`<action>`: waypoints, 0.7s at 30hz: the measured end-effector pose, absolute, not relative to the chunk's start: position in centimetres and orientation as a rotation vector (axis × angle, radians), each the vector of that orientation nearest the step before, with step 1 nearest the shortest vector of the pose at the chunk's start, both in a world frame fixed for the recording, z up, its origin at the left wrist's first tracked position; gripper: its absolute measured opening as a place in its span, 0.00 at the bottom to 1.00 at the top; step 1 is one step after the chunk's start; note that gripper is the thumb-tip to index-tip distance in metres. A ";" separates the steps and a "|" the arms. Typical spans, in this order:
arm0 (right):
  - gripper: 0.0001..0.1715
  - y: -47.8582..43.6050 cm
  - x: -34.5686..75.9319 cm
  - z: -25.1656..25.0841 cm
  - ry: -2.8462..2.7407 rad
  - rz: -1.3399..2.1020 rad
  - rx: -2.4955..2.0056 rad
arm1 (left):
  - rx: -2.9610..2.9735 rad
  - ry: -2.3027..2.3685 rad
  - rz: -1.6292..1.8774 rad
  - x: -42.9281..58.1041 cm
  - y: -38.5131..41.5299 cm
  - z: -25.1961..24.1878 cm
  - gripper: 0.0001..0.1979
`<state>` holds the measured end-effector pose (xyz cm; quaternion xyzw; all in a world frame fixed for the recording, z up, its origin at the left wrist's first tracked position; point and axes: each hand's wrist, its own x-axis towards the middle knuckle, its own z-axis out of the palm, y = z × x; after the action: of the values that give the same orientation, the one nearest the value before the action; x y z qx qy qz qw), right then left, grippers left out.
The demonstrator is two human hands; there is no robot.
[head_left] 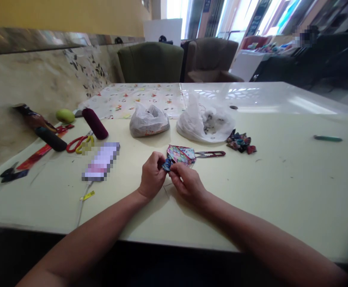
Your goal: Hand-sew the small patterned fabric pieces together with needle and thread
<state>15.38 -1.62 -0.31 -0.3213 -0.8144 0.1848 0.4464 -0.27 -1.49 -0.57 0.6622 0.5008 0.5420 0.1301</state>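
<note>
Between my two hands is a small gathered piece of dark blue patterned fabric [167, 164]. My left hand [153, 172] pinches it from the left, and my right hand [188, 181] has thumb and forefinger closed on its right side. A thin dark thread [165, 192] trails on the table below the fingers. Just beyond lie colourful scale-patterned fabric pieces [180, 154], partly covered by the hands. Thread snips [212, 154] with a dark red handle rest against their right edge. Farther right sits a small heap of folded dark fabric pieces [241, 142].
Two white plastic bags [148, 125] stand beyond the hands, the right one with pale stuffing-like material inside. On the left are a phone [102, 161] on a cable, red-and-yellow-handled scissors [77, 144], a maroon thread cone [95, 123], a dark thread cone [51, 138] and a green fruit [65, 116].
</note>
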 end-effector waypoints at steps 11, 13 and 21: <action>0.14 -0.8 15.6 0.6 -1.690 1.169 -0.958 | 2.285 1.366 1.617 -0.4 -1.5 -0.5 0.09; 0.13 -1.0 15.5 0.7 -1.698 1.137 -0.949 | 2.255 1.404 1.609 -0.4 -1.5 -0.5 0.10; 0.12 -0.8 15.7 0.5 -1.718 1.047 -0.932 | 1.857 1.381 1.486 -0.1 -1.6 -0.3 0.08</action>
<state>15.69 -0.82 0.50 -0.3764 -0.6935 0.4226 0.4459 -0.14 -1.61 -0.30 0.6624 0.4925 0.5299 0.1947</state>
